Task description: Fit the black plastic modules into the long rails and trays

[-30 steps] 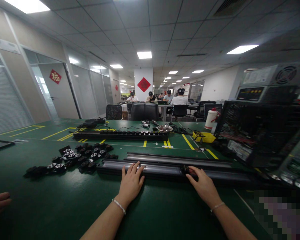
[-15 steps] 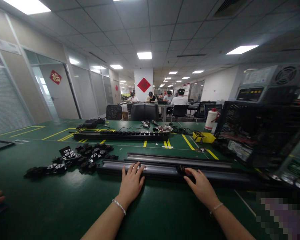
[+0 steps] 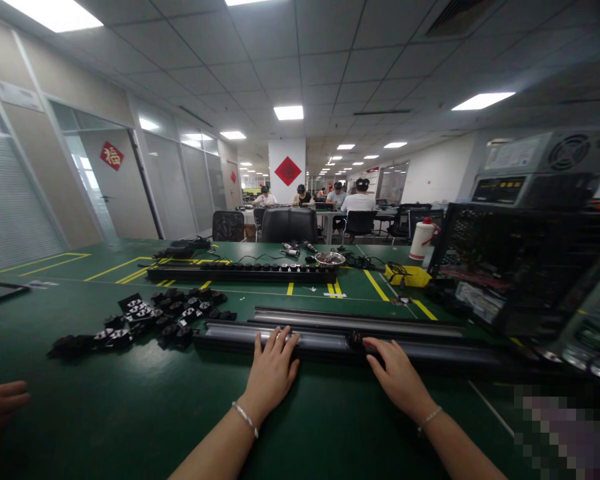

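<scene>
A long black metal rail (image 3: 325, 340) with a shiny grooved channel lies across the bench before me. My left hand (image 3: 273, 373) rests on its left half, fingers spread. In the channel sits a small black part (image 3: 355, 340), its details too dark to make out. The index fingertip of my right hand (image 3: 397, 380) touches or nearly touches that part's right side, with the thumb held apart below. Behind lies a second grooved rail (image 3: 360, 321), parallel to the first. To the left is a loose pile of black and silver sockets or similar small parts (image 3: 165, 313).
Another person's hand (image 3: 3, 403) shows at the left edge. Farther back on the green bench (image 3: 130, 413) are a long black strip with a row of parts (image 3: 245, 272), a metal bowl (image 3: 330, 257), a yellow tray (image 3: 407, 275) and a white bottle (image 3: 423, 239). An open computer case (image 3: 510, 260) stands right.
The small black part has shifted slightly left along the channel, and my right hand with it. My left hand has slid a little right. The other person's hand reaches farther into view.
</scene>
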The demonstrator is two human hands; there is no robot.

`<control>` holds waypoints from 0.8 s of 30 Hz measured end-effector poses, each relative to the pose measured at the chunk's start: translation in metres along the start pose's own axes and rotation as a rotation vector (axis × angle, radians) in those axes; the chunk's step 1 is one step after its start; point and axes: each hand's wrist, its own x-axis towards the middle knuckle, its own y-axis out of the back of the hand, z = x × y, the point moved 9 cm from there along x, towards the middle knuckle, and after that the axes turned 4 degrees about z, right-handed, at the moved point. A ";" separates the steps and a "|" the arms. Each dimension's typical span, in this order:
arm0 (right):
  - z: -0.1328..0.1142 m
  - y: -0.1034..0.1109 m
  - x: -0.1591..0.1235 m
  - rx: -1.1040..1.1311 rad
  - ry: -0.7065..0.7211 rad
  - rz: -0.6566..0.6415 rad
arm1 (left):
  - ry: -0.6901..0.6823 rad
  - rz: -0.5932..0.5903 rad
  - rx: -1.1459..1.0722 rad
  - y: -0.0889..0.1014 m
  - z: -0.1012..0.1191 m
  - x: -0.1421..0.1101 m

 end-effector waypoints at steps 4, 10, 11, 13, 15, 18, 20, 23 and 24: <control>-0.001 -0.001 0.000 -0.001 -0.025 -0.027 | -0.105 -0.017 -0.035 0.001 0.020 0.001; -0.004 -0.007 -0.001 -0.043 -0.007 -0.076 | -0.215 -0.074 -0.099 -0.005 0.051 0.002; -0.004 -0.008 -0.001 -0.054 0.001 -0.081 | -0.218 -0.081 -0.109 -0.007 0.056 0.002; -0.005 -0.010 -0.002 -0.071 0.018 -0.086 | -0.207 -0.094 -0.122 -0.011 0.066 0.003; -0.005 -0.011 -0.003 -0.081 0.037 -0.084 | -0.188 -0.110 -0.135 -0.017 0.076 0.006; -0.006 -0.013 -0.004 -0.098 0.069 -0.073 | -0.151 -0.124 -0.155 -0.025 0.090 0.010; -0.006 -0.015 -0.004 -0.112 0.087 -0.076 | -0.120 -0.115 -0.168 -0.028 0.098 0.014; -0.004 -0.018 -0.005 -0.127 0.106 -0.104 | -0.094 -0.100 -0.190 -0.028 0.108 0.018; -0.003 -0.020 -0.005 -0.132 0.109 -0.113 | -0.089 -0.099 -0.194 -0.028 0.111 0.020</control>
